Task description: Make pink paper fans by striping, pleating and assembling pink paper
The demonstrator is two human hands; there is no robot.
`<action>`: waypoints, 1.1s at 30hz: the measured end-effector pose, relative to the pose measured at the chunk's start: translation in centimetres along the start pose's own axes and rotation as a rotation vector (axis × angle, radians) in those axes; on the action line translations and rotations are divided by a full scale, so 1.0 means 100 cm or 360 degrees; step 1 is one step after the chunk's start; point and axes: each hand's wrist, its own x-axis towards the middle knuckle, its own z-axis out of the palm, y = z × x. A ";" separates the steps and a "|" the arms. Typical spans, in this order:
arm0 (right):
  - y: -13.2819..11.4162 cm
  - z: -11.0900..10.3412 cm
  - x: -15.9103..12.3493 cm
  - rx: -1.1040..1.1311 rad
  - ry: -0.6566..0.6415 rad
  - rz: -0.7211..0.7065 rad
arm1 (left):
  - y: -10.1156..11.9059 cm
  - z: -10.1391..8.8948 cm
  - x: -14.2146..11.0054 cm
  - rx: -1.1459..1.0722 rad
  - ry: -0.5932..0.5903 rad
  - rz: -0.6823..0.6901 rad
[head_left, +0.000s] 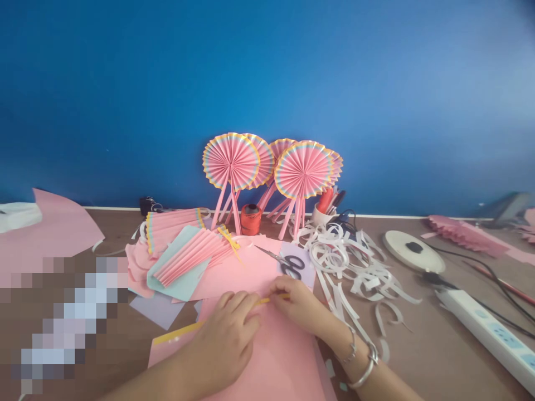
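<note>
A narrow yellow paper strip (264, 301) runs between my two hands along the upper edge of a pink paper sheet (278, 356). My left hand (232, 331) rests on the sheet with its fingers bent together, pressing the strip's left part down. The fingers of my right hand (297, 303) are closed on the strip near its right end. To the left of my left hand, a yellow edging (178, 334) borders the pink paper. Just beyond my right hand lie scissors (290, 264) with dark handles. My fingertips partly hide the strip.
Several round pleated paper fans (231, 161) lean against the blue wall. Folded pink paper (188, 256) lies at left, beside an orange thread spool (251, 219). Curled white paper strips (334, 250), a white disc with a cord (413, 252) and a power strip (489, 334) occupy the right.
</note>
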 end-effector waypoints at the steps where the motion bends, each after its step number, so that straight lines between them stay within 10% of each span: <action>1: -0.001 0.000 0.000 -0.0014 0.0000 -0.0002 | 0.000 0.000 0.000 -0.0006 0.0009 -0.0004; 33: 0.004 0.011 0.001 -0.0357 0.0196 -0.0020 | -0.002 0.000 0.003 0.0073 -0.0107 0.0071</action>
